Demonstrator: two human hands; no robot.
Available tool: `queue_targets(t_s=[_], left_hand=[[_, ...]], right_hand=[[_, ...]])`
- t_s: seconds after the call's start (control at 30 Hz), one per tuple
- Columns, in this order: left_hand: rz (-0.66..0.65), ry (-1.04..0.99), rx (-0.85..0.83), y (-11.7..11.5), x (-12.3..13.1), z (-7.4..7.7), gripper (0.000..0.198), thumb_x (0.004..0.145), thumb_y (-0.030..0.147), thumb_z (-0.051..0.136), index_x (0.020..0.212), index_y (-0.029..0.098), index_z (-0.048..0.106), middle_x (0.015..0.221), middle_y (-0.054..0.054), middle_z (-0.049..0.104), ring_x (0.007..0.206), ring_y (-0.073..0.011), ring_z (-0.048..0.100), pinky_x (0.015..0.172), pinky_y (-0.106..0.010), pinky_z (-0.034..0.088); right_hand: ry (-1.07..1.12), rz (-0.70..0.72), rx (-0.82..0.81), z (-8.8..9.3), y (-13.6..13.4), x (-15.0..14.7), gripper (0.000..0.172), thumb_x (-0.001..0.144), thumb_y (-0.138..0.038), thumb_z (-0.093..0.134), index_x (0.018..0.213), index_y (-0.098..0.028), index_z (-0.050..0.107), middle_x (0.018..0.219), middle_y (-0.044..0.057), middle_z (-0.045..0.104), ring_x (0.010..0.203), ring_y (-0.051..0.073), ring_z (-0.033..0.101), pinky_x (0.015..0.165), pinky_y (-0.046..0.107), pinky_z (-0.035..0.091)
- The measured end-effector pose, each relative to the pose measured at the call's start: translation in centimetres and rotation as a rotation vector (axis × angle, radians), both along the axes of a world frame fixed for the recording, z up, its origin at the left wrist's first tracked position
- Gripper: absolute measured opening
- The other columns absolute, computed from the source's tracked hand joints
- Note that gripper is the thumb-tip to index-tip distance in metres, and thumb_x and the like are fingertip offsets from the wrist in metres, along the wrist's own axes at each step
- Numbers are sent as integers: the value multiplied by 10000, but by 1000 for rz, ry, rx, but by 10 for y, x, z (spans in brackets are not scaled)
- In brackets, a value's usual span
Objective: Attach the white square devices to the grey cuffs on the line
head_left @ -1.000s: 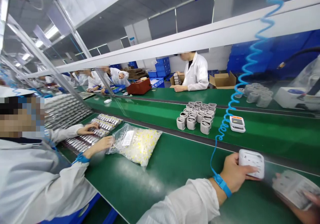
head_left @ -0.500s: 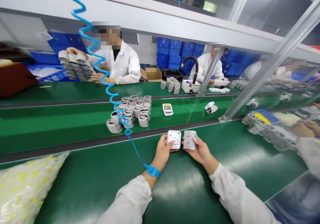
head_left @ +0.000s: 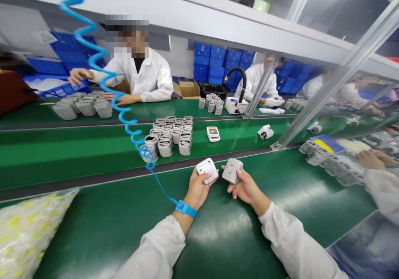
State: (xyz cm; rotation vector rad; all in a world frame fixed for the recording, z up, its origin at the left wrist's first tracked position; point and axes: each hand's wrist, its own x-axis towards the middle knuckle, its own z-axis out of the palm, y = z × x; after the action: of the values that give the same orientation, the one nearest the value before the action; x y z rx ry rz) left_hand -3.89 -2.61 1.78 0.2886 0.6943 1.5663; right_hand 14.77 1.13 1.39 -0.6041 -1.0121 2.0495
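Bare green table [head_left: 109,216] leaves a wide path between the plastic bag [head_left: 31,229] and the left hand [head_left: 197,189], but the blue cord [head_left: 77,33] hangs across its far side, and only a narrow gap separates the two hands. From the right hand [head_left: 247,187], open tabletop runs to the row of grey cuffs [head_left: 330,162]. Ahead, the cluster of rolled cuffs [head_left: 170,135] blocks one side and the metal post [head_left: 327,79] the other, with a white gadget [head_left: 213,134] between.

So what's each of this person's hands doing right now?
Left hand: closed around a white device.
Right hand: closed on a rolled gray cuff.
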Motion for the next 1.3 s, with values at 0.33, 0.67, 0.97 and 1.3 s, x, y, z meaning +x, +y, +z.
queue_targets(t_s=[0.33,0.67,0.97,1.3], left_hand=[[67,79,21,6,2,-8,514,608,160,799,1108,162,681,1014,-89,750,972,-248,691,923,-380,514],[158,333,87,2,10,-24,470,703,344,813,1101,119,706,1072,-122,742,1019,-277,685,956,-417,507],[82,584,198,-12,16,-6,533,768,390,770,1222,131,669,1231,-141,692,1142,-295,648,1028,-408,487],[33,638,293,-14,12,-6,585,793,369,728,1310,117,621,1306,-154,648,1211,-318,612,1060,-426,477]], right_hand=[[207,16,-33,19,-7,-3,403,776,-557,724,1010,-267,568,1253,75,644,1052,309,683,786,378,531],[20,-167,33,14,-3,-13,486,663,-210,841,1111,-184,654,1100,77,702,999,237,668,909,366,509],[-112,-231,60,7,-4,-13,634,530,-128,910,1102,-226,655,1029,24,694,955,195,639,858,314,498],[-135,-178,92,9,-6,-11,625,556,-182,915,1117,-230,645,1037,30,687,937,193,649,803,299,522]])
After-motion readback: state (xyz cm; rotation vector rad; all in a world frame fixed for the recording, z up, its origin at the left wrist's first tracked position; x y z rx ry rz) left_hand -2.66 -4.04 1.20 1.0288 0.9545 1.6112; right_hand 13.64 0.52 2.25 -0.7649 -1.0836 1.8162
